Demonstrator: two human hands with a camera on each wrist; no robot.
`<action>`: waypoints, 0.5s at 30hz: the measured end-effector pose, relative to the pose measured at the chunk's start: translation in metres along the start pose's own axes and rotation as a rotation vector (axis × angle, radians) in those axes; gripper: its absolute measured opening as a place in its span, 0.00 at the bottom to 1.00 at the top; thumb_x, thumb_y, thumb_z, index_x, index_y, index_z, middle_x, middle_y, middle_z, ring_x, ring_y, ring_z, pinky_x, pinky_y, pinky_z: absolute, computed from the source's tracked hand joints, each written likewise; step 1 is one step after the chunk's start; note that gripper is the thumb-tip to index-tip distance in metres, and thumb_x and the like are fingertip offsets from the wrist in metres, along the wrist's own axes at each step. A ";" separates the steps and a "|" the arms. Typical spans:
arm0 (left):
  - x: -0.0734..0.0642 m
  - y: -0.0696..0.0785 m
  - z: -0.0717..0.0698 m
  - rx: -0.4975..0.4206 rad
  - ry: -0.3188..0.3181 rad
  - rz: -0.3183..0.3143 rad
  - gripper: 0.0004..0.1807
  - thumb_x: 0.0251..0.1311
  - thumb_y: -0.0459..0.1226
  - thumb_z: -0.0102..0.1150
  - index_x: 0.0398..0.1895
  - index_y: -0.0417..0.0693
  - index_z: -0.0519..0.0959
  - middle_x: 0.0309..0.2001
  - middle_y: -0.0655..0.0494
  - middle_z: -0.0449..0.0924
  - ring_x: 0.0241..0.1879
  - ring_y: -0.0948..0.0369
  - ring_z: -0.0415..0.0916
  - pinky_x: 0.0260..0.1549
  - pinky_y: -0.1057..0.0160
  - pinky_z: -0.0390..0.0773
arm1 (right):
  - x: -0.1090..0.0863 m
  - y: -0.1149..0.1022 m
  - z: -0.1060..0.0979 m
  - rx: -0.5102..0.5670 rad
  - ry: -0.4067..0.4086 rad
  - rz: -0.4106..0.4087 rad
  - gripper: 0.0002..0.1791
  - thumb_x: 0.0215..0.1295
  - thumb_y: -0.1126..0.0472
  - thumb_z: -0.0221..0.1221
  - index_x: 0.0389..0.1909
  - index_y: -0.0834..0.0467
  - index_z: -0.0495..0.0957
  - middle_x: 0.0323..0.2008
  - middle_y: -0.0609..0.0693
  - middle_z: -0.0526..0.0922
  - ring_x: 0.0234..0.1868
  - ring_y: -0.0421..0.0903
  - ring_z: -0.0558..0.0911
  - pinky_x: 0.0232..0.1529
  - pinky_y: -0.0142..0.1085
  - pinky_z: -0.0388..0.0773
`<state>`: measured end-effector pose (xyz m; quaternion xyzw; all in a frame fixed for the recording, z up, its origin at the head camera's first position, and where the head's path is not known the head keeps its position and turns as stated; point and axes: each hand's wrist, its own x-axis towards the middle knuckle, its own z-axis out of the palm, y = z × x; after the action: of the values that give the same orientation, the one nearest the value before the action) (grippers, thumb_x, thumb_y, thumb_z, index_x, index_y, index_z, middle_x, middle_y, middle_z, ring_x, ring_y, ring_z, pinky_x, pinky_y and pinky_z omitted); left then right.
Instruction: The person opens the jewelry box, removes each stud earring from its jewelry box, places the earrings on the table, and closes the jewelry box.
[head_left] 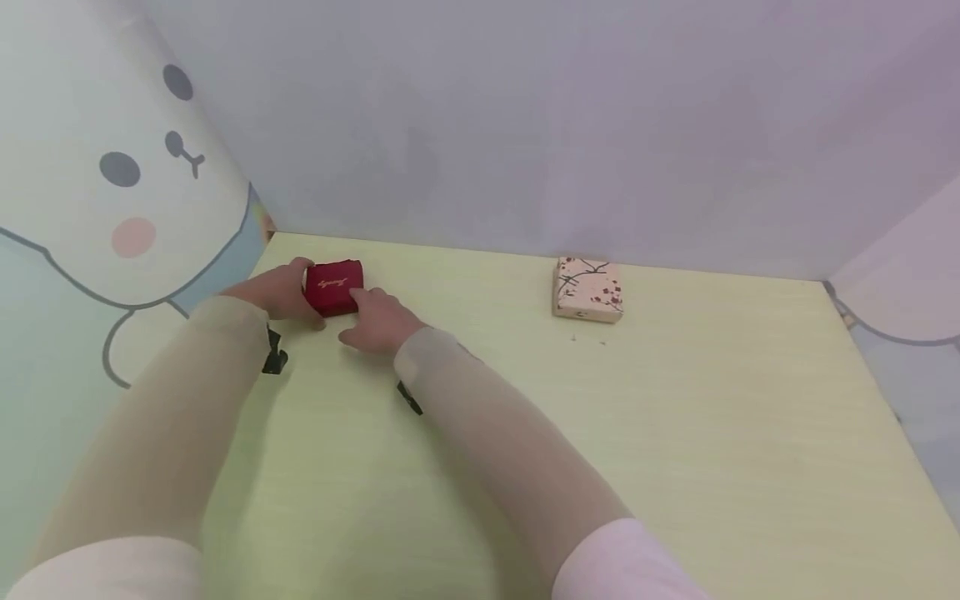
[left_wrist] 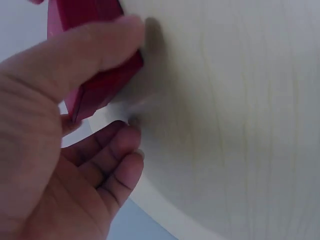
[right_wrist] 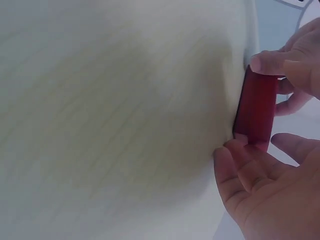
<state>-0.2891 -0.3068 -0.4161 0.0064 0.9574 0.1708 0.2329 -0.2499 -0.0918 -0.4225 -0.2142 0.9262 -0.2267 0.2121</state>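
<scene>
A small dark red box (head_left: 333, 287) with gold script on its top lies at the table's back left. My left hand (head_left: 283, 293) grips its left end, the thumb (left_wrist: 100, 47) along the near side and other fingers (right_wrist: 292, 102) round behind. In the left wrist view the remaining fingers curl below the box, holding nothing. At the right end, my right hand (head_left: 382, 322) touches the box with its fingertips (right_wrist: 239, 150), low by the tabletop, and one finger reaches to the upper edge. The right hand's digits are spread and only lightly bent.
A pale pink box (head_left: 588, 289) with a blossom-branch print lies farther right, close to the back wall (head_left: 510, 125). Two tiny specks sit in front of it. Pale wood-grain table (head_left: 675, 433) spreads beneath; a wall with a cartoon animal (head_left: 135, 192) borders the left.
</scene>
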 end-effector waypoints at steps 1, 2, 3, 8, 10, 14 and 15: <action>0.000 0.001 0.000 0.000 -0.005 -0.006 0.64 0.46 0.48 0.82 0.76 0.33 0.47 0.64 0.27 0.65 0.62 0.33 0.65 0.60 0.29 0.67 | 0.002 0.001 0.002 -0.002 0.000 -0.002 0.43 0.69 0.43 0.63 0.80 0.46 0.58 0.70 0.45 0.68 0.68 0.43 0.69 0.68 0.37 0.68; 0.001 0.002 0.001 0.002 -0.005 -0.011 0.62 0.46 0.47 0.82 0.74 0.33 0.49 0.63 0.28 0.67 0.61 0.34 0.66 0.59 0.30 0.68 | 0.004 0.003 0.003 0.000 0.000 -0.002 0.42 0.69 0.43 0.63 0.80 0.46 0.58 0.70 0.45 0.68 0.68 0.43 0.69 0.68 0.37 0.68; 0.000 0.003 0.001 0.001 -0.004 -0.017 0.61 0.46 0.46 0.82 0.73 0.33 0.50 0.62 0.29 0.67 0.60 0.35 0.67 0.58 0.30 0.69 | 0.005 0.004 0.004 0.000 0.003 -0.004 0.42 0.69 0.44 0.64 0.80 0.46 0.58 0.70 0.45 0.68 0.68 0.42 0.69 0.68 0.36 0.68; -0.005 0.008 -0.001 -0.026 0.012 0.021 0.59 0.46 0.46 0.82 0.72 0.34 0.51 0.60 0.31 0.70 0.58 0.37 0.70 0.58 0.33 0.70 | 0.006 0.010 0.004 0.032 0.022 -0.021 0.42 0.69 0.47 0.64 0.80 0.47 0.58 0.71 0.46 0.69 0.68 0.43 0.70 0.69 0.36 0.67; -0.008 0.009 -0.001 -0.036 0.010 0.044 0.58 0.47 0.45 0.82 0.71 0.34 0.51 0.60 0.31 0.70 0.58 0.38 0.70 0.58 0.33 0.70 | 0.004 0.011 0.003 0.055 0.020 -0.024 0.43 0.69 0.48 0.65 0.81 0.48 0.57 0.71 0.46 0.69 0.68 0.42 0.70 0.69 0.35 0.67; -0.013 0.013 -0.002 -0.049 0.001 0.060 0.58 0.46 0.46 0.82 0.71 0.34 0.51 0.60 0.32 0.70 0.58 0.38 0.70 0.58 0.33 0.71 | -0.002 0.013 0.000 0.092 0.027 -0.030 0.43 0.70 0.49 0.65 0.81 0.47 0.56 0.71 0.46 0.68 0.68 0.42 0.69 0.69 0.35 0.66; -0.014 0.014 -0.001 -0.052 0.001 0.064 0.59 0.46 0.46 0.82 0.71 0.35 0.51 0.60 0.33 0.70 0.58 0.38 0.70 0.58 0.33 0.71 | -0.003 0.013 -0.001 0.105 0.033 -0.034 0.43 0.70 0.49 0.65 0.81 0.48 0.56 0.71 0.46 0.67 0.69 0.42 0.68 0.69 0.35 0.66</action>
<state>-0.2785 -0.2952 -0.4041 0.0308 0.9520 0.2028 0.2270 -0.2515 -0.0793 -0.4279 -0.2148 0.9126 -0.2819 0.2038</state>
